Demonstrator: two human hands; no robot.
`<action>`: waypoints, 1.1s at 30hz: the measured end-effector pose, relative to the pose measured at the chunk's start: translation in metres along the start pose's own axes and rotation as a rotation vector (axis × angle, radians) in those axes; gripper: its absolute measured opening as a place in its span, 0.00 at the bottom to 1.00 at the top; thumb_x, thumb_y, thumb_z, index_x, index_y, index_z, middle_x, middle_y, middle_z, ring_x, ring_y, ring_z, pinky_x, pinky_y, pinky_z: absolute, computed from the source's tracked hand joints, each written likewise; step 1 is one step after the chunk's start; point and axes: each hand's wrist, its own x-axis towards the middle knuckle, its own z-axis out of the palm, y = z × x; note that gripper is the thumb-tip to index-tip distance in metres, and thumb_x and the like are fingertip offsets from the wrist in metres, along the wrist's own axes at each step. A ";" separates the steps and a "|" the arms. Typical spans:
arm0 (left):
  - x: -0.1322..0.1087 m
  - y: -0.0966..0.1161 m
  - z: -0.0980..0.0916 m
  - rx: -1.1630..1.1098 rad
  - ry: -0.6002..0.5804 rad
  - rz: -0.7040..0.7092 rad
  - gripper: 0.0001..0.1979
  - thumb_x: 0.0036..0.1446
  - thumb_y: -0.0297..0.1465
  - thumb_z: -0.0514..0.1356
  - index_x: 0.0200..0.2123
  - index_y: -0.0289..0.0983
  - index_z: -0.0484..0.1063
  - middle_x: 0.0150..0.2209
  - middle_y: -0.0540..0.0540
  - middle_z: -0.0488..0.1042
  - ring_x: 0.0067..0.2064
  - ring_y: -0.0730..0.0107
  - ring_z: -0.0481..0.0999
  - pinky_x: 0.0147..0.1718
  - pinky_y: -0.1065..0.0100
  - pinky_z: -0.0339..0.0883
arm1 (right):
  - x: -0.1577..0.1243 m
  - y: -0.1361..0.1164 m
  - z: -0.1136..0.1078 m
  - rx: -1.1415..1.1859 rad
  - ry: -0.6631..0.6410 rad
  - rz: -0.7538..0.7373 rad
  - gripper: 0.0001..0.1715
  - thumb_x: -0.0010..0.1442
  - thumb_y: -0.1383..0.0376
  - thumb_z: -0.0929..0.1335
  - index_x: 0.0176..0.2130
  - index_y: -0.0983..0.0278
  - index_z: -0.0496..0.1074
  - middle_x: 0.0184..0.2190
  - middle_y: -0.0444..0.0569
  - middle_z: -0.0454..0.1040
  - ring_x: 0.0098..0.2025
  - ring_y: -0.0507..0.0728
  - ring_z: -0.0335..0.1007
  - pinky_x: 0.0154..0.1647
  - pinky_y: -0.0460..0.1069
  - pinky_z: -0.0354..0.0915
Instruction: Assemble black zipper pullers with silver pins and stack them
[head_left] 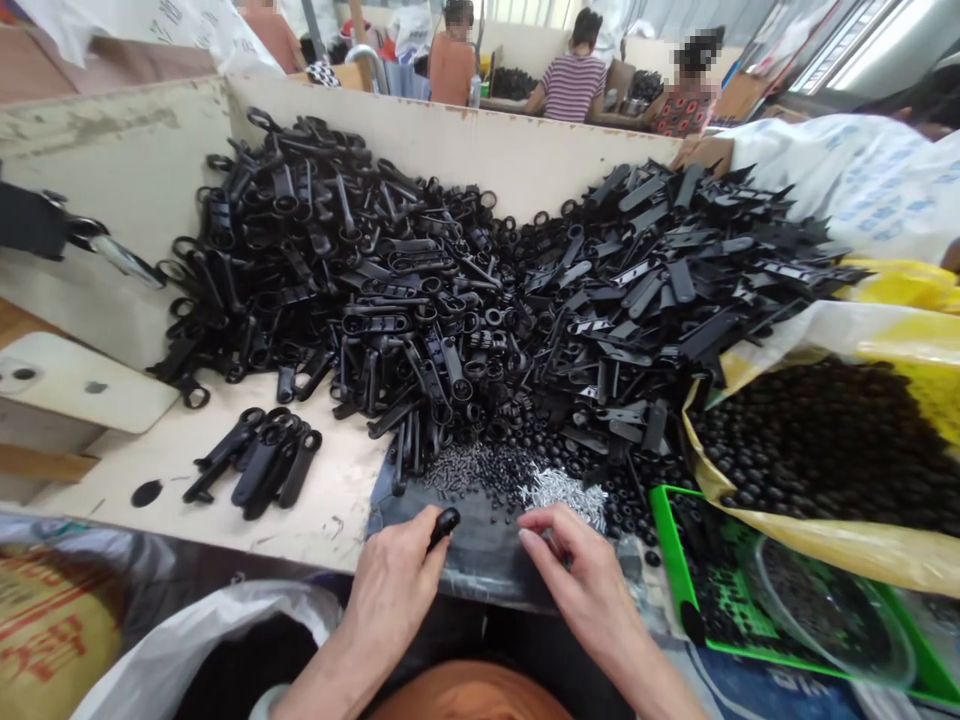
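My left hand [397,575] is closed around a black plastic part [444,527], whose rounded end sticks out above the thumb. Most of that part is hidden in the fist. My right hand [574,570] hovers over the dark work mat [480,535], thumb and index fingertips drawn close in a pinch; whatever is between them is too small to make out. Just beyond it lie silvery metal pins [566,495]. Small black rings and beads [502,470] are scattered beside the pins, and small grey pieces [454,468] lie farther left.
Black ring-ended handles [360,260] are heaped at back left, flat black pieces [660,260] at back right. Several handles [274,455] lie apart on the left. A phone [90,380], a yellow bag [825,535] of black beads and a green tray [679,560] flank me. People sit beyond.
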 end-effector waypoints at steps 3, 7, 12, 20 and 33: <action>0.000 -0.005 0.002 0.015 -0.010 0.044 0.08 0.68 0.30 0.53 0.41 0.40 0.72 0.34 0.43 0.82 0.39 0.50 0.84 0.34 0.64 0.62 | 0.004 0.000 0.006 -0.060 -0.030 -0.059 0.10 0.71 0.64 0.64 0.40 0.59 0.74 0.32 0.46 0.74 0.32 0.56 0.72 0.34 0.48 0.66; 0.002 -0.002 -0.003 0.017 -0.027 0.034 0.07 0.66 0.29 0.54 0.37 0.40 0.72 0.32 0.44 0.82 0.38 0.51 0.83 0.34 0.65 0.61 | 0.015 0.000 0.020 -0.248 -0.088 -0.179 0.13 0.73 0.68 0.60 0.42 0.60 0.74 0.37 0.49 0.76 0.36 0.56 0.76 0.36 0.48 0.68; 0.009 0.001 -0.011 -0.022 -0.006 -0.056 0.07 0.62 0.30 0.56 0.32 0.40 0.73 0.29 0.46 0.80 0.33 0.56 0.80 0.32 0.66 0.60 | 0.023 0.002 0.029 -0.416 -0.138 -0.202 0.16 0.73 0.69 0.61 0.37 0.61 0.75 0.34 0.48 0.75 0.27 0.52 0.72 0.28 0.45 0.62; 0.011 -0.002 -0.015 -0.783 0.026 -0.258 0.17 0.55 0.44 0.65 0.37 0.35 0.78 0.18 0.54 0.70 0.19 0.75 0.62 0.21 0.74 0.54 | 0.028 -0.015 0.025 0.135 -0.087 0.006 0.12 0.68 0.59 0.69 0.36 0.62 0.80 0.28 0.45 0.75 0.27 0.53 0.67 0.29 0.46 0.62; -0.005 0.021 -0.008 -1.306 -0.067 -0.322 0.24 0.51 0.51 0.71 0.33 0.35 0.73 0.16 0.58 0.63 0.17 0.83 0.50 0.16 0.77 0.39 | 0.025 -0.035 0.063 1.100 -0.046 0.486 0.22 0.48 0.49 0.81 0.30 0.63 0.80 0.24 0.39 0.66 0.19 0.44 0.42 0.18 0.42 0.41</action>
